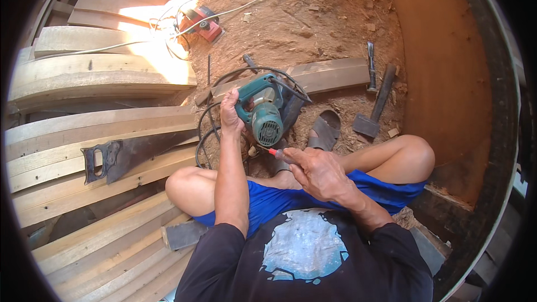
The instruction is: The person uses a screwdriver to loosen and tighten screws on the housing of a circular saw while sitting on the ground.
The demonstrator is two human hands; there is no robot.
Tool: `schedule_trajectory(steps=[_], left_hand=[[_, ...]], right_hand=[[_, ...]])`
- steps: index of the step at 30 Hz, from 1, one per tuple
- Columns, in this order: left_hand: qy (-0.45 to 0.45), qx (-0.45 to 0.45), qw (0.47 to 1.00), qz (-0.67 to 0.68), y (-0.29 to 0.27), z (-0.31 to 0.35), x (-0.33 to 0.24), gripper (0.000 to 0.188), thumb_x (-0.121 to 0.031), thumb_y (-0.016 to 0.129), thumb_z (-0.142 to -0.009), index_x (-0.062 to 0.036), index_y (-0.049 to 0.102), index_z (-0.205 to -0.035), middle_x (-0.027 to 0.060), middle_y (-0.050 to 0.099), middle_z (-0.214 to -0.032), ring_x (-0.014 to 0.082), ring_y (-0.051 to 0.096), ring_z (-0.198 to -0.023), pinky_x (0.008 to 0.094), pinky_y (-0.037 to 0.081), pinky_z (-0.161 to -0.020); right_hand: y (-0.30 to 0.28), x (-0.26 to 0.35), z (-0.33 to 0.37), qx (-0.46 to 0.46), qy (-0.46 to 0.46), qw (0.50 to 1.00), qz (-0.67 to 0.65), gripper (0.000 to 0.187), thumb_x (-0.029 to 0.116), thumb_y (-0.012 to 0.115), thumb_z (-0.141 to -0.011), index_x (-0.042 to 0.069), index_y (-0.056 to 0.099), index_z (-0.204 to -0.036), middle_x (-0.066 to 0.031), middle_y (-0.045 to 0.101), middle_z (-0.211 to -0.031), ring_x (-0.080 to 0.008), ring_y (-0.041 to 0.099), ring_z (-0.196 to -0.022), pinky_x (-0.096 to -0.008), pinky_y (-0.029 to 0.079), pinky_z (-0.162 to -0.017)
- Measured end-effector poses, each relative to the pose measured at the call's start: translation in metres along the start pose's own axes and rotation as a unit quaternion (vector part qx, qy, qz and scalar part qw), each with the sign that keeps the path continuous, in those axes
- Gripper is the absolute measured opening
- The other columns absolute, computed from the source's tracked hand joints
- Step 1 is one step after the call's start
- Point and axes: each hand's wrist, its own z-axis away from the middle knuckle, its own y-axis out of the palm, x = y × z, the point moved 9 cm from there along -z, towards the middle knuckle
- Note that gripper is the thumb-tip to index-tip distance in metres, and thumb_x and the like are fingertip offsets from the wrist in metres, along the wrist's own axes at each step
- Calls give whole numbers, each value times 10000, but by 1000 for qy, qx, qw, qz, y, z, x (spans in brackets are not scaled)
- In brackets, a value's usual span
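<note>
A teal circular saw with a black cord is tilted up in front of my knees, its vented motor end facing me. The fingers of my left hand are wrapped round the saw's handle at its left side. In my right hand is a screwdriver with a red and dark handle, pointing left at the near lower part of the saw. Its tip is too small to make out, so I cannot tell whether it touches the saw.
Stacked timber fills the left side, with a handsaw lying on it. Beyond are a red power tool and cables. A plank, a chisel and a mallet lie on shavings-covered ground. A brown panel stands at right.
</note>
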Motion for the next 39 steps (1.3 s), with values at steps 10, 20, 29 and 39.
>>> schedule_trajectory(steps=[10,20,29,39], left_hand=[[-8,-32,999,5,-10,-2,2,298,-304,628,-1040,-72,643,-1227,132,739,-1113,278,743,-902,402,636,-723],[-13,-14,1000,-1,-6,-1,0,318,-305,633,-1033,-73,639,-1250,129,736,-1128,287,742,-910,400,631,-720],[-2,-18,1000,-3,-6,-1,-1,277,-307,632,-1031,-81,644,-1193,119,732,-1118,293,740,-912,385,617,-704],[37,-58,996,-51,-5,-1,-11,212,-325,660,-1030,-115,639,-1046,56,687,-932,171,644,-715,285,490,-566]], right_hand=[[-4,-8,-1,1,-8,1000,-16,350,150,662,-937,49,660,-1271,-203,724,-961,-415,703,-888,-510,544,-767],[-5,-7,-1,4,-8,1000,-16,348,148,658,-940,41,657,-1271,-208,726,-976,-419,704,-901,-510,545,-777],[-3,-4,0,7,-7,1000,-19,350,144,658,-936,43,656,-1270,-206,730,-1005,-418,706,-913,-506,548,-777],[-7,-6,2,-45,-43,998,-29,316,181,664,-941,94,652,-1245,-178,711,-891,-396,698,-810,-517,529,-685]])
